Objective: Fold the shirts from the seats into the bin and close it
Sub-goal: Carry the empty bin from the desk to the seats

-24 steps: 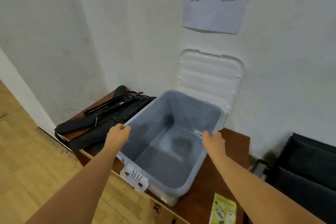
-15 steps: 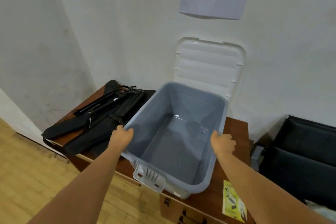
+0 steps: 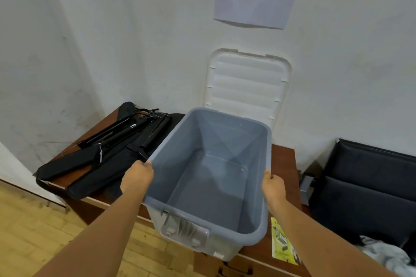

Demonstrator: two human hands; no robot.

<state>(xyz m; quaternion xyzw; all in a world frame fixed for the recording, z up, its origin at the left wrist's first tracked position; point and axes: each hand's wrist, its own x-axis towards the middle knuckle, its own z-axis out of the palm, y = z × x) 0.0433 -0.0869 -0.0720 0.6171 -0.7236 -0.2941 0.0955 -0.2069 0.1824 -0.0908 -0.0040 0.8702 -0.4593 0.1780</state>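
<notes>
Gripping the bin (image 3: 227, 115) by its two long rims, with left hand (image 3: 137, 179) curled over one and right hand (image 3: 273, 188) curled over the other, both clenched on plastic. Between the hands: bare grey bottom, no shirts in yet. Sticks out past the near edge of the table (image 3: 284, 164) under the grip, latch (image 3: 184, 231) hanging out over the wood floor. Could tip or slide off forward if either hand lets go, being that far over the edge; could also snag the black bags (image 3: 101, 159) just left of the left hand. Beyond the grip, propped on the wall: the lid (image 3: 247, 87), off. Well right of and below the right hand, on the black seat (image 3: 371, 186): pale crumpled cloth (image 3: 387, 254), probably a shirt.
</notes>
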